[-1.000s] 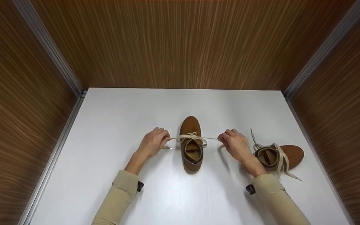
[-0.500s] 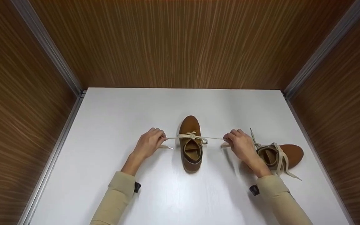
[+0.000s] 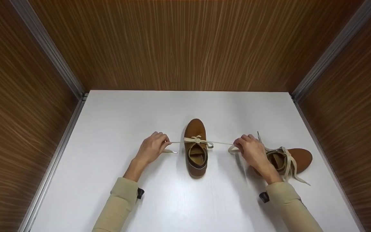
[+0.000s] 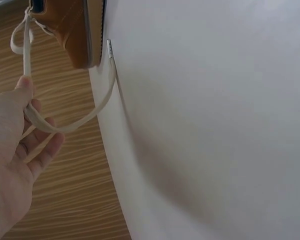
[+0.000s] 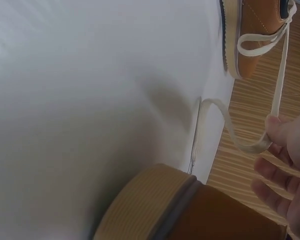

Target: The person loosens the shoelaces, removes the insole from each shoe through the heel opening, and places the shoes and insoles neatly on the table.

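A brown shoe stands upright mid-table, toe pointing away from me. Its cream shoelace runs out taut to both sides from a knot, with small loops beside it. My left hand pinches one side of the lace between thumb and index finger, left of the shoe; the lace's tail curves down to a metal tip near the table. On the right, my right hand pinches the other side the same way. Below it, in the right wrist view, the lace's tail droops onto the white table.
A second brown shoe lies close beyond my right wrist, toe to the right, its laces loose. The white table is bounded by wood-grain panels at the back and both sides.
My right hand has moved right, and my left hand slightly left, drawing the lace out longer. The loops at the knot look smaller. The shoe stays put.
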`<move>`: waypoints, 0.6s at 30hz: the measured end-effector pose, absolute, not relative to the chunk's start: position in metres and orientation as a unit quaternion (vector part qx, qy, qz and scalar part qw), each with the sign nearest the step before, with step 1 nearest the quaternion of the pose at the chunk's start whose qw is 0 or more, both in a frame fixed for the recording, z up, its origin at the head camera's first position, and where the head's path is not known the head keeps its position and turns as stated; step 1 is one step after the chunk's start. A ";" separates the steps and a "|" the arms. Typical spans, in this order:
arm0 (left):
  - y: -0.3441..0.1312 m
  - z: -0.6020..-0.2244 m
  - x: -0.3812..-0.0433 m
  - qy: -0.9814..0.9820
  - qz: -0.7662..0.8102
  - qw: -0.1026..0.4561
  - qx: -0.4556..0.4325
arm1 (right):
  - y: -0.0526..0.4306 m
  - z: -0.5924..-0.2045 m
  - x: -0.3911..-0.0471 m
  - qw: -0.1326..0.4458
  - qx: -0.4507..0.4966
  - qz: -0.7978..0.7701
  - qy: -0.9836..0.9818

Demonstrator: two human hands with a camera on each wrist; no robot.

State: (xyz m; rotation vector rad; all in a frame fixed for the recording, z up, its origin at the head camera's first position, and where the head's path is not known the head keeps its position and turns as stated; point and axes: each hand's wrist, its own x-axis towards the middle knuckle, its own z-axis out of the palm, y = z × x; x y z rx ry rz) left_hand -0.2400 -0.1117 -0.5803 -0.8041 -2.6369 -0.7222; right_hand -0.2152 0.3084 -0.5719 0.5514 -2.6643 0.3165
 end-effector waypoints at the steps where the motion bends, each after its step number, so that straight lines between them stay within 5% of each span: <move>1: -0.112 -0.581 -0.240 -0.916 -0.251 0.146 -0.278 | 0.309 -0.573 -0.215 0.201 0.196 0.111 -0.953; 18: -0.114 -0.586 -0.236 -0.916 -0.261 0.143 -0.269 | 0.316 -0.575 -0.215 0.191 0.170 0.040 -0.966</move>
